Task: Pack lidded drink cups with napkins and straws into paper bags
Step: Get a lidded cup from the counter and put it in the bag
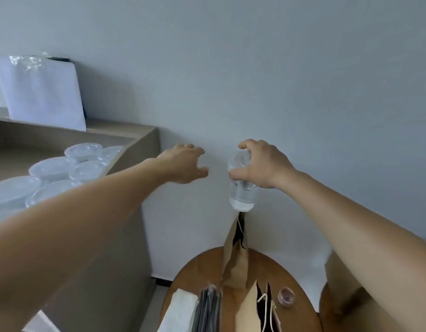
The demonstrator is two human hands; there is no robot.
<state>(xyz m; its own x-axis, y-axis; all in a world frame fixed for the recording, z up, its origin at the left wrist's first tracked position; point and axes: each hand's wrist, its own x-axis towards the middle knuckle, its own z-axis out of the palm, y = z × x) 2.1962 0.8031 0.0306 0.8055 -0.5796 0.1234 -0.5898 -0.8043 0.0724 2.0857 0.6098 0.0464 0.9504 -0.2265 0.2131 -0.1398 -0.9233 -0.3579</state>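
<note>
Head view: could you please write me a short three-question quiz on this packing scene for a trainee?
1. True or false: the left hand holds the lidded cup.
2. The right hand grips the lidded cup from the top, above: A) the tall paper bag; B) a sink; C) a tray.
3. Fill in: the paper bag stands on a round wooden ____.

Key
1. False: the left hand is open and holds nothing.
2. A.
3. table.
</note>
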